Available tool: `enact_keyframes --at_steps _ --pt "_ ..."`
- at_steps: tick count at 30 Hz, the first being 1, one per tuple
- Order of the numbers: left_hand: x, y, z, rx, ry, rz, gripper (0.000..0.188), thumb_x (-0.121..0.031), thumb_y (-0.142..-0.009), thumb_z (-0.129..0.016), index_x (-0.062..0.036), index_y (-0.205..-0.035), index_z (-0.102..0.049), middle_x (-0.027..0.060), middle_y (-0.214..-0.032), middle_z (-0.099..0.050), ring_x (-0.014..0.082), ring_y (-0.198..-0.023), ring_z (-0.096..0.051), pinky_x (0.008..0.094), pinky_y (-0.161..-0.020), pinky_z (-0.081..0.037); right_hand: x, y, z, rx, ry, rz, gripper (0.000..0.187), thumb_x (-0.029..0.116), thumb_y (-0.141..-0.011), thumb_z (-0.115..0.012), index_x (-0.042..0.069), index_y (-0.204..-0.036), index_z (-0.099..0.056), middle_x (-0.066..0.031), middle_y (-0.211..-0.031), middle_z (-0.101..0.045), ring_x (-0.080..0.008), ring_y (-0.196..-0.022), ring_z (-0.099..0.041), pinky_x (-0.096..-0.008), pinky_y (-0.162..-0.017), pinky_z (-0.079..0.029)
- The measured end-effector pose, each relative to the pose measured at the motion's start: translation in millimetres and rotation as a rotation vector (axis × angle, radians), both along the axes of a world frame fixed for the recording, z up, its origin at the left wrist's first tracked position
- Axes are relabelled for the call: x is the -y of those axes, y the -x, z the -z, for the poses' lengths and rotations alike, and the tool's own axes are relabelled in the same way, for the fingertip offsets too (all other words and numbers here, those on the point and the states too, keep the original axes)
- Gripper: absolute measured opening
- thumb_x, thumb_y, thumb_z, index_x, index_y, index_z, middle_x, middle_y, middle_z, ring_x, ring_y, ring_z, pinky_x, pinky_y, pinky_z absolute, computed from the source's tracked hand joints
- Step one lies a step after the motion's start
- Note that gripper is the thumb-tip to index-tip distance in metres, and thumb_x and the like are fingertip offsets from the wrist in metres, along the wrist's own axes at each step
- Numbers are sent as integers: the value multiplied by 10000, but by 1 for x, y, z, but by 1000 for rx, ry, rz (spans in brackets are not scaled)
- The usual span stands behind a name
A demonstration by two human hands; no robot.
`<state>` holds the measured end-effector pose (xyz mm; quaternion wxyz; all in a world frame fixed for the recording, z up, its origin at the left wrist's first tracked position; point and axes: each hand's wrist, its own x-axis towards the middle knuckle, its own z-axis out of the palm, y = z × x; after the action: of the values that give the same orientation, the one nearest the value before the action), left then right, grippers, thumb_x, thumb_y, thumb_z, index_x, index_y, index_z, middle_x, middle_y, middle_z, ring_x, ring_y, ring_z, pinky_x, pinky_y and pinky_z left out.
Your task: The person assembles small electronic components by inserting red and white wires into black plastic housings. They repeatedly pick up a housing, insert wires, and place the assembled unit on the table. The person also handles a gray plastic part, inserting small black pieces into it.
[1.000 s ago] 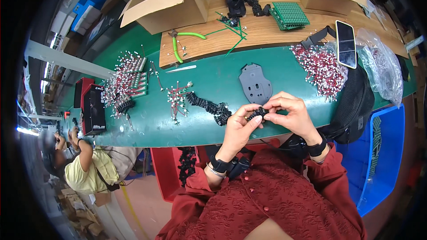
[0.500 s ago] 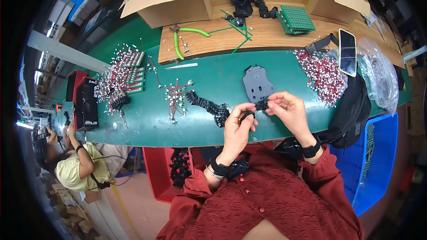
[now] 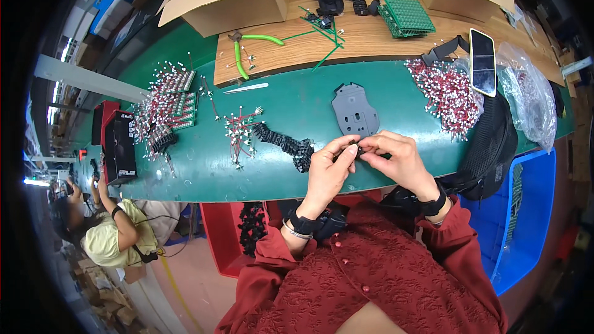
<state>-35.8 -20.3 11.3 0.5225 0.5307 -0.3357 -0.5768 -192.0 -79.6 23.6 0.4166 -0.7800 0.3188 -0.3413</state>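
My left hand [image 3: 329, 172] and my right hand [image 3: 399, 159] meet over the near edge of the green table. Fingers of both are closed around a small black part [image 3: 357, 150], mostly hidden by the fingertips. Just beyond them lies a flat grey plate [image 3: 354, 111] with slots and holes, apart from the hands. To the left of my left hand, a row of linked small black parts [image 3: 286, 146] rests on the table. Farther left is a loose group of red-wired connectors with white ends [image 3: 240, 133].
Boards with red wires [image 3: 167, 102] crowd the left, near a black box [image 3: 120, 145]. Pliers [image 3: 240, 55], green boards [image 3: 407, 17] and a cardboard box [image 3: 229, 0] stand behind. Right: a wire heap [image 3: 448, 99], phone [image 3: 482, 62], black bag [image 3: 495, 154]. A person [image 3: 114, 235] works at far left.
My hands have come together; the black piece in my left hand now meets my right fingertips. My right hand has moved slightly nearer to me, away from the grey plate. The whole view has shifted slightly.
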Motion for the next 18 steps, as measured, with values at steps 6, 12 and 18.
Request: enact_keyframes --at_steps 6,12,18 --pt "3 0 -1 160 -37 58 237 -104 -878 -529 -3 -1085 -585 5 -719 -586 21 -558 -475 163 -477 -372 1 -2 -9 -112 141 -52 309 -41 -715 -632 31 -1015 -615 -78 -821 -597 -152 -697 -613 -263 -598 -513" --pt "-3 -4 -1 -20 15 14 249 -85 -897 -489 10 -1118 -551 69 -869 -606 59 -617 -511 168 -499 -402 13 7 4 -1 -141 99 337 -30 -708 -638 57 -1033 -627 -67 -805 -596 -130 -610 -561 -246 -508 -456" --pt "-12 -4 4 -5 154 -22 239 -44 -891 -469 6 -1117 -527 80 -888 -603 67 -631 -518 179 -517 -413 17 3 -1 -234 157 151 429 33 -607 -727 88 -1025 -644 -57 -895 -565 -204 -813 -522 -300 -688 -429"
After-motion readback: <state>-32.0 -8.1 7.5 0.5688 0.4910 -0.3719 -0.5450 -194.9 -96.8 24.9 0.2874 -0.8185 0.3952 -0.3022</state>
